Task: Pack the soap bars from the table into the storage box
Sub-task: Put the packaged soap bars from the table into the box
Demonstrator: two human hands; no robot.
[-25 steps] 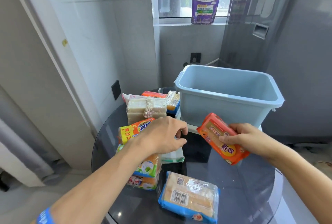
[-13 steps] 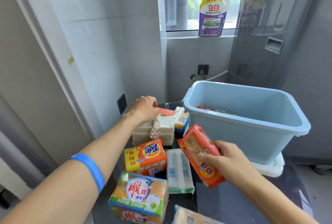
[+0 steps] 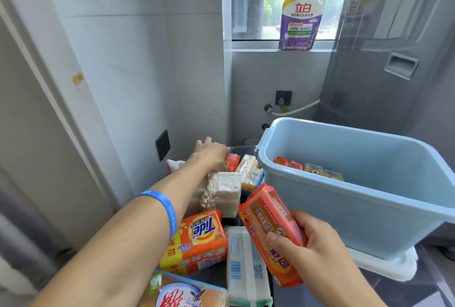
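The far orange soap pack [image 3: 232,162] is half covered by the left hand [image 3: 211,154], which lies over it at the back of the pile; whether the fingers are curled round the pack cannot be told, since they are hidden behind the knuckles. A pink-and-white packet [image 3: 174,164] is mostly hidden behind the left forearm, on which a blue wristband [image 3: 165,208] is worn. The dark bench [image 3: 240,151] is seen only in small gaps between the packs. The green-edged pack [image 3: 182,293] at the bottom is cut off by the frame edge, with one large red character partly readable.

An orange soap bar [image 3: 267,228] is gripped by the right hand [image 3: 317,252], thumb across its face, just left of the blue storage box [image 3: 369,208]; "KEON" can be made out on its wrapper. "Tide" is read upside down on the orange Tide pack [image 3: 197,240]. A white soap pack [image 3: 245,264] beside it carries a barcode and a QR code. A beige soap bundle [image 3: 225,193] and a yellow wrapped bar [image 3: 250,171] lie further back.

Inside the box, several small soap bars [image 3: 307,168] are glimpsed above the near rim, their labels too small to read. On the windowsill a purple detergent pouch [image 3: 301,18] shows "150克" and "立白".
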